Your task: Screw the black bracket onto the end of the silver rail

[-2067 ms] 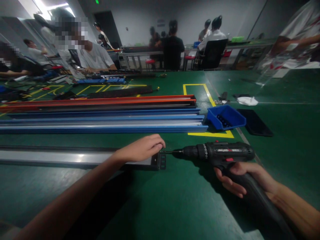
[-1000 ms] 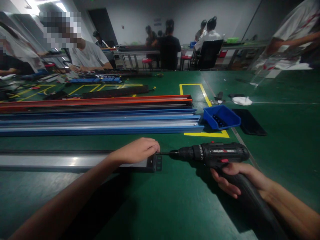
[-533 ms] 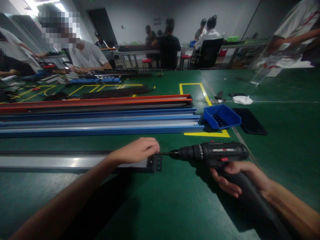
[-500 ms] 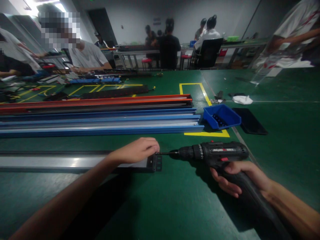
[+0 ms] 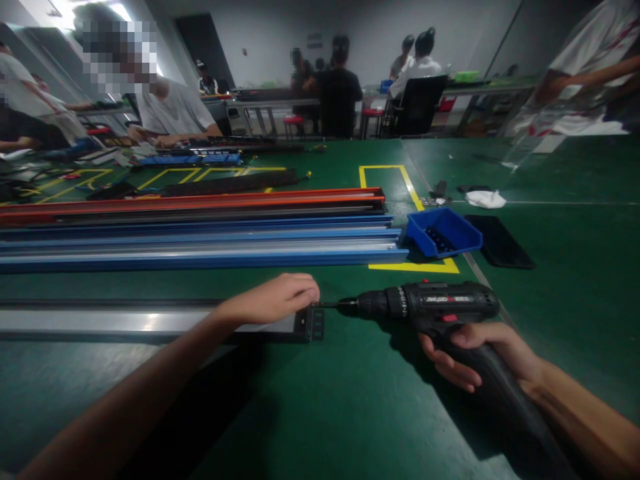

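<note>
My right hand (image 5: 475,360) is wrapped round the grip of a black cordless drill (image 5: 450,303), which lies level and points left. The drill's long thin bit (image 5: 333,305) reaches the far corner of a black end cap (image 5: 316,325). This cap sits on the right end of a long silver rail (image 5: 150,323) with dark edges. At that same corner, my left hand (image 5: 280,297) is closed, thumb and fingers together beside the bit's tip. What the fingers pinch is hidden.
Beyond the rail lie several blue channel rails (image 5: 300,257) and an orange rail (image 5: 280,195). Right of them stand a blue bin (image 5: 445,233) of small dark parts and a dark flat tablet-like slab (image 5: 500,241). A crumpled white tissue (image 5: 485,199) lies farther back. A co-worker (image 5: 170,110) sits across the table.
Both hands and the drill stay nearly in place; the drill shifts only very slightly. Across the table, the co-worker's hands have moved a little.
</note>
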Tool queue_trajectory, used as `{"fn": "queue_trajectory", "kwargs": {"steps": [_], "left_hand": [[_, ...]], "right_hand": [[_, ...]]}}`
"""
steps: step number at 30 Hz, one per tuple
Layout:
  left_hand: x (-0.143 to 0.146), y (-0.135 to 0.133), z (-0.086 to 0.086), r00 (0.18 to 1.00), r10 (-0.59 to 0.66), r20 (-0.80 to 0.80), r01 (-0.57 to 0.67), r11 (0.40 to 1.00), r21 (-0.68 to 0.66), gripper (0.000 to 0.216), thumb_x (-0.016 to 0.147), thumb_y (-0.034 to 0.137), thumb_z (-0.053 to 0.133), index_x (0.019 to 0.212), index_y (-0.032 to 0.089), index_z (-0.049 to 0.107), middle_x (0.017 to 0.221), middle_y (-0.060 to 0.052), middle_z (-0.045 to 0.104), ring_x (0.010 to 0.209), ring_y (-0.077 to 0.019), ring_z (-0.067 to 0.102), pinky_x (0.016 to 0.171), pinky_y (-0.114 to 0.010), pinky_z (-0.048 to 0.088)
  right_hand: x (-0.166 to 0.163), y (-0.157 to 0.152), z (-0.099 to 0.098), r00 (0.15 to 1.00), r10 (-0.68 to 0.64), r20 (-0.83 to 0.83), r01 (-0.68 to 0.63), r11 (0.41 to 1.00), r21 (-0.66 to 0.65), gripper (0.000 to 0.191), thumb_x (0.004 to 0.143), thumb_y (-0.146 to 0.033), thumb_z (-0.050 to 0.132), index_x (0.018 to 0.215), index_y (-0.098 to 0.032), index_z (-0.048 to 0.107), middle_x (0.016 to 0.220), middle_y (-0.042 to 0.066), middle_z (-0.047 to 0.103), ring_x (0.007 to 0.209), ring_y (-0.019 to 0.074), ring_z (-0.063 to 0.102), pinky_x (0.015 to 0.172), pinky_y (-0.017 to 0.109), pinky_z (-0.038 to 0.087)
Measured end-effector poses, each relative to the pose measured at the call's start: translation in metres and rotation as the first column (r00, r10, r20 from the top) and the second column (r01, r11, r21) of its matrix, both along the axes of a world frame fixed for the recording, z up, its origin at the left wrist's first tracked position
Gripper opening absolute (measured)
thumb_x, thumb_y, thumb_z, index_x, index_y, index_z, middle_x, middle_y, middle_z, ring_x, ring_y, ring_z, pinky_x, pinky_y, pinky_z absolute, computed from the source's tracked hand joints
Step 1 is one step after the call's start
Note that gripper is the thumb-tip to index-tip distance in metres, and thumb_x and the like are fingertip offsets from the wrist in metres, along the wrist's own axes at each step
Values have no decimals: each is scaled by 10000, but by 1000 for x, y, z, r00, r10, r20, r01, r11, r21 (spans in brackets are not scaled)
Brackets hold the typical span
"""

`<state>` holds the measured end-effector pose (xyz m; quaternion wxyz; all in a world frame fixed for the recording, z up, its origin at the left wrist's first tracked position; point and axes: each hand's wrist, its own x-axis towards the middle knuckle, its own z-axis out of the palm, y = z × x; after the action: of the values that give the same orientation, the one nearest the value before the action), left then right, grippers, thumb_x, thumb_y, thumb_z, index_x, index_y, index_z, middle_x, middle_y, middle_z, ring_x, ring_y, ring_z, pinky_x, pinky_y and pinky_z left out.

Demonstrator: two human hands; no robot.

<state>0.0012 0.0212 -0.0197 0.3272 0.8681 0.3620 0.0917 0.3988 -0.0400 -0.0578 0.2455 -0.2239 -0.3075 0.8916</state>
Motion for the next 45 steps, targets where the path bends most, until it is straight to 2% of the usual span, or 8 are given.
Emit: {"fn": "queue_trajectory", "kwargs": {"steps": [15,23,35,45], "left_hand": [[0,-1,1,1000,-10,-10,10,1000,16,392,1138,406,394,935,184,646,954,-33,654,891,-177,597,832,-292,433],[-2,1,-3,1000,-18,6,17,999,36,389,1132,405,396,963,193,675,971,-36,682,906,-185,616,853,-306,445],[-2,1,-3,1000,-6,9,5,1000,29,410,1127,427,400,950,186,680,943,-34,670,877,-177,604,828,-299,455],[-2,1,-3,1000,-5,0,5,1000,17,397,1135,414,397,949,187,664,948,-29,661,882,-174,596,833,-295,445]], "right_hand": [[0,1,1,1000,9,-12,-9,1000,16,335,888,-291,680,1090,-47,789,767,40,638,498,64,487,552,196,533],[0,2,5,998,11,61,-11,1000,13,315,890,-317,690,1052,-66,788,741,26,625,495,71,475,530,199,517],[2,2,5,997,9,75,-10,1000,6,324,884,-325,723,1048,-49,764,780,52,658,510,74,525,531,202,515],[0,2,7,996,3,89,-3,1000,6,316,875,-326,721,1036,-62,786,741,26,635,494,74,478,518,206,503]]}}
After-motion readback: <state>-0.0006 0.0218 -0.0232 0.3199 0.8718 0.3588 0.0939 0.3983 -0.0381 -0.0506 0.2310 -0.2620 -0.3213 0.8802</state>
